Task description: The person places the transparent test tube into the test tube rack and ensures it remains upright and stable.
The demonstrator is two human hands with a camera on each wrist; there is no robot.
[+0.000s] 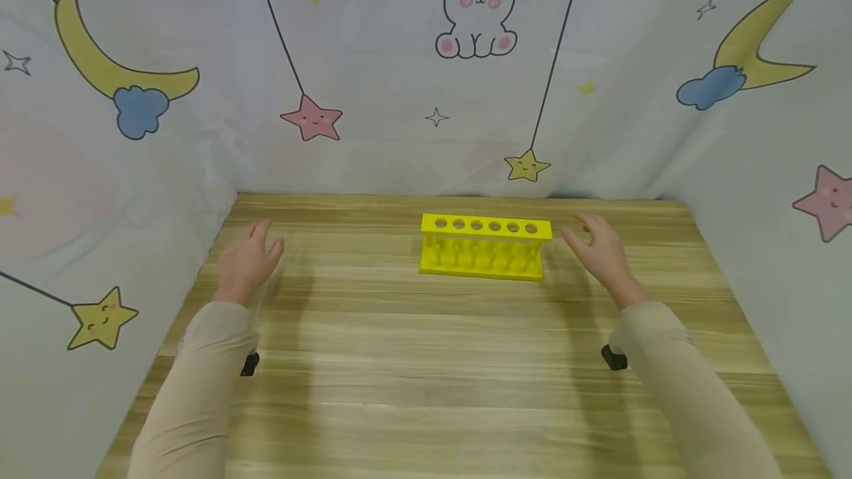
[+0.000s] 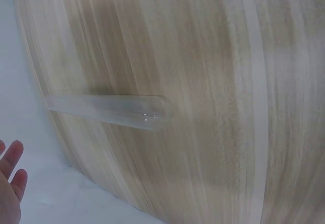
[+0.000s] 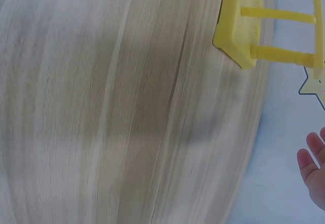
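Printed fabric with moons, stars and a rabbit (image 1: 476,6) encloses a light wooden table (image 1: 413,361) on three sides.

Head view: a yellow plastic test-tube rack (image 1: 485,246) with six round holes along its top stands upright near the table's far edge, slightly right of centre. The left hand (image 1: 248,257) is held over the table's far left area, well apart from the rack, fingers extended and relaxed, grasping nothing. The right hand (image 1: 600,248) is held just beside the rack's right end, not touching it, fingers likewise loose and spread, grasping nothing. Both forearms wear beige sleeves (image 1: 200,383). A small black clip (image 1: 249,364) shows beside the left sleeve and another (image 1: 613,358) beside the right.

Left wrist view: a clear glass test tube (image 2: 106,110) lies on its side on the wood, near the table edge. Fingertips of the left hand (image 2: 10,183) appear at the lower left corner, apart from the tube and straight.

Right wrist view: one end of the yellow rack (image 3: 264,26) sits at the upper right, on the table beside its edge. Fingertips of the right hand (image 3: 314,168) appear at the right border, clear of the rack and uncurled.
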